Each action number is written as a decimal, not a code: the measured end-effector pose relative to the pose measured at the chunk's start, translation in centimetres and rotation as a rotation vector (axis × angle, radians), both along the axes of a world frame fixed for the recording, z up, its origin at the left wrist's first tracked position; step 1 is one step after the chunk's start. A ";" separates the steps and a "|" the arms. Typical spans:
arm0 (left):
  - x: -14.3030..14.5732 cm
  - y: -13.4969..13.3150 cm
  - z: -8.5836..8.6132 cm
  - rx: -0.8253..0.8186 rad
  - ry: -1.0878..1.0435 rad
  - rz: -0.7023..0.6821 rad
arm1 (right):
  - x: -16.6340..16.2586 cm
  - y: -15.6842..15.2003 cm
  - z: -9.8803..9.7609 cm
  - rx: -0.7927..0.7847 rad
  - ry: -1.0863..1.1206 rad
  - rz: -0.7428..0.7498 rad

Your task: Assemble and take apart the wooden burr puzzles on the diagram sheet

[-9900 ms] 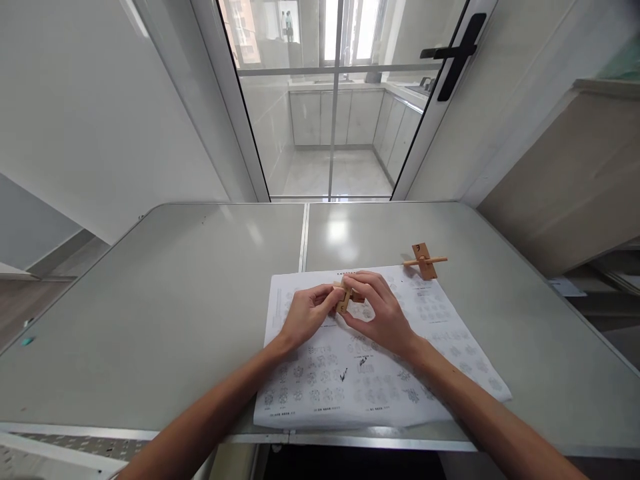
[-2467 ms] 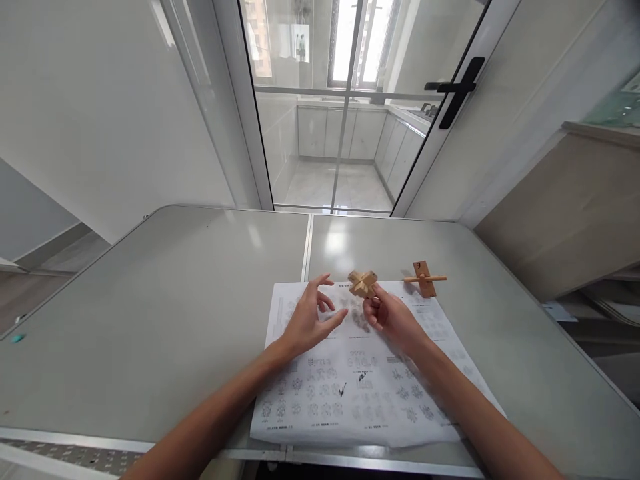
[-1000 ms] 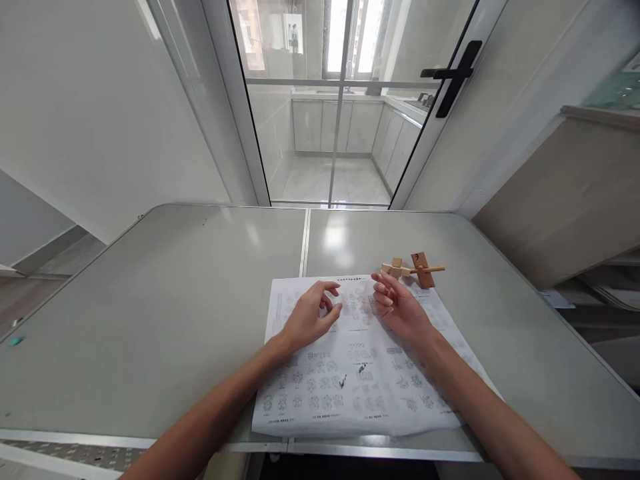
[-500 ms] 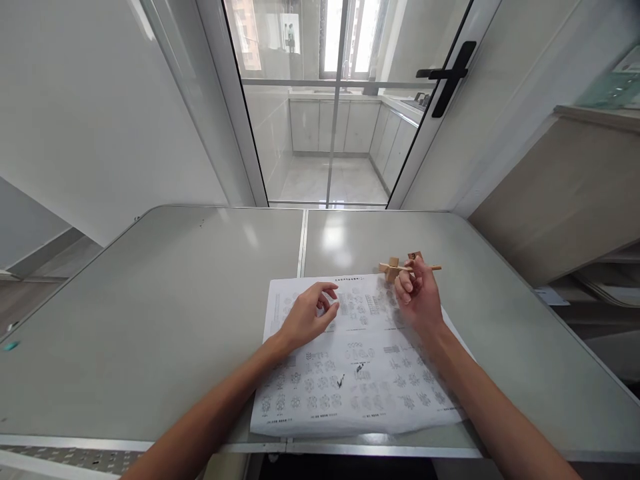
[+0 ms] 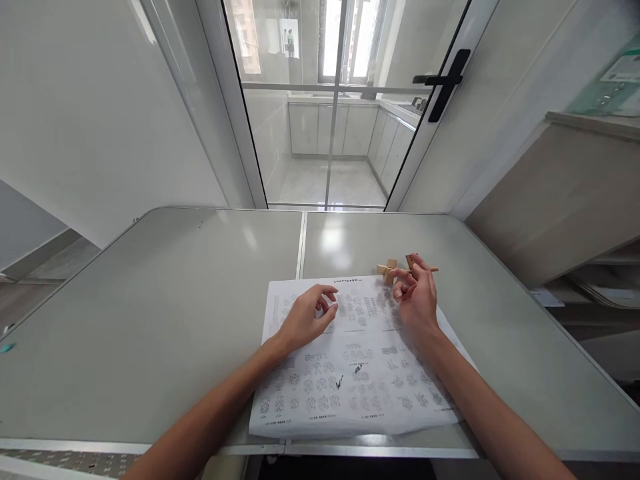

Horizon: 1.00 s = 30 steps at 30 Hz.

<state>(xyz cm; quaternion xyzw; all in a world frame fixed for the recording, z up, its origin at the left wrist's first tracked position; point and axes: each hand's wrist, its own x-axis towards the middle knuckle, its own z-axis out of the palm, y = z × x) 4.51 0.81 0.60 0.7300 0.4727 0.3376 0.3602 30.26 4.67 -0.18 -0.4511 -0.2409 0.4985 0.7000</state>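
Here, item by item.

- **Right hand** (image 5: 419,303): it is lying open with fingers loosely spread, reaching toward twelve o'clock over the far right corner of the printed sheet (image 5: 350,390). It is grasping nothing that I can see. Its fingertips are sitting just beside two wooden puzzle parts, and I cannot tell whether they are touching either.
- **Wooden cross piece** (image 5: 386,270): it is lying on the bench (image 5: 175,300) just past the sheet's far edge, at eleven o'clock of those fingertips.
- **Dowelled block** (image 5: 411,259): it is sitting at one o'clock of the same fingertips, partly hidden behind them, with its rod pointing toward three o'clock.
- **Left hand** (image 5: 303,320): it is resting on the sheet at nine o'clock of the right hand, apart from the wood. Its fingers are loosely curled and holding nothing.
- **Sheet**: it is lying flat along the bench's six o'clock edge.
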 end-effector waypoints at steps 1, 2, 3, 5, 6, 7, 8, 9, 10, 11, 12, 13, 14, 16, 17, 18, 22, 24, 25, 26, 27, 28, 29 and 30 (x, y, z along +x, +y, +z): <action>0.0 0.0 0.0 0.001 0.000 0.000 | 0.1 0.1 -0.1 -0.001 0.006 -0.004; 0.0 0.0 -0.1 0.000 0.000 0.001 | 0.1 0.2 -0.3 -0.001 0.012 -0.007; 0.0 0.0 -0.1 0.000 0.000 0.002 | 0.2 0.2 -0.4 -0.001 0.018 -0.009; 0.0 0.1 -0.1 -0.001 0.000 0.003 | 0.3 0.4 -0.6 0.001 0.029 -0.012; 0.0 0.1 -0.1 -0.002 0.000 0.003 | 0.4 0.4 -0.7 0.001 0.036 -0.013; 0.0 0.1 0.0 -0.002 0.001 0.004 | 0.4 0.5 -0.8 0.000 0.043 -0.015; 0.0 0.1 0.0 -0.001 0.002 0.004 | 0.4 0.5 -0.9 -0.002 0.051 -0.018; 0.0 0.1 0.0 0.001 0.003 0.003 | 0.5 0.6 -1.0 -0.003 0.058 -0.023; 0.0 0.1 0.0 0.003 0.003 0.002 | 0.5 0.6 -1.1 -0.004 0.065 -0.024; 0.0 0.1 0.1 0.005 0.002 0.001 | 0.5 0.6 -1.1 -0.002 0.071 -0.025; 0.0 0.1 0.1 0.006 0.001 -0.001 | 0.5 0.7 -1.2 0.000 0.075 -0.025; 0.0 0.1 0.1 0.005 0.000 -0.002 | 0.5 0.7 -1.3 0.003 0.077 -0.022; 0.0 0.1 0.1 0.003 -0.001 -0.004 | 0.6 0.7 -1.4 0.007 0.077 -0.020; 0.1 0.0 0.1 0.002 -0.004 -0.003 | 0.7 0.9 -1.6 0.016 0.072 -0.019; 0.1 0.0 0.1 0.004 -0.006 -0.003 | 0.8 0.9 -1.7 0.021 0.069 -0.025; 0.1 0.0 0.1 0.007 -0.008 -0.003 | 0.9 1.0 -1.8 0.027 0.068 -0.034; 0.1 -0.1 0.1 0.018 -0.012 -0.010 | 1.4 1.4 -2.0 0.050 0.087 -0.066; 0.1 -0.1 0.1 0.018 -0.017 -0.014 | 1.7 1.4 -2.1 0.049 0.091 -0.059; 0.1 -0.1 0.0 0.018 -0.019 -0.015 | 1.7 1.4 -2.1 0.044 0.089 -0.055; 0.0 -0.1 0.0 0.018 -0.019 -0.015 | 1.8 1.4 -2.0 0.037 0.087 -0.050; 0.0 -0.1 0.0 0.017 -0.018 -0.014 | 1.8 1.4 -2.0 0.031 0.088 -0.045; 0.0 -0.1 0.0 0.016 -0.016 -0.012 | 1.9 1.3 -1.9 0.029 0.092 -0.044; 0.0 -0.1 -0.1 0.014 -0.014 -0.010 | 1.9 1.3 -1.9 0.030 0.096 -0.047; 0.0 -0.1 -0.1 0.013 -0.013 -0.008 | 1.9 1.3 -1.8 0.033 0.100 -0.050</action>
